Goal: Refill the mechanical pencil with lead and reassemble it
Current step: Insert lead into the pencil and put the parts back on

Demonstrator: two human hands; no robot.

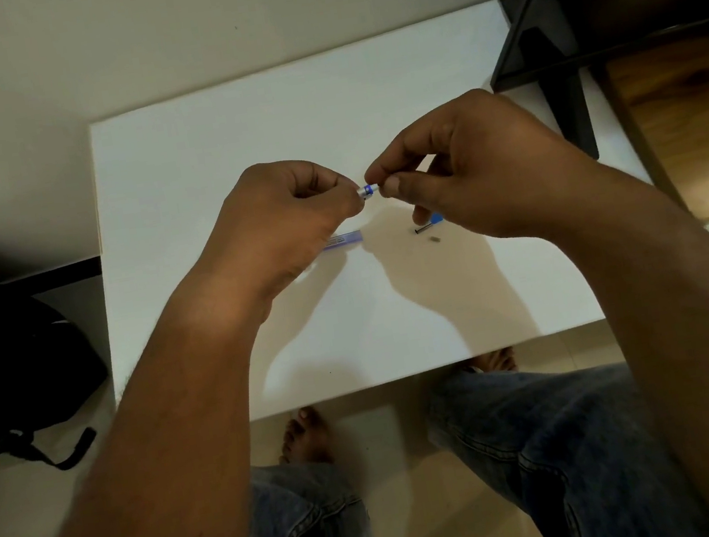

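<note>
White table bare at far and near edges; dark shelf frame crowds right

White desk fills frame centre; on it: purple lead case, small black piece, tiny grey piece.

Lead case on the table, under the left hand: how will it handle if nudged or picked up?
The lead case lies flat and looks slim, so it probably slides rather than rolls. Likely light plastic; a nudge could send it skidding on the smooth white table. Contents cannot be seen.

On the table, the lead case lies left of a small cap.
</note>
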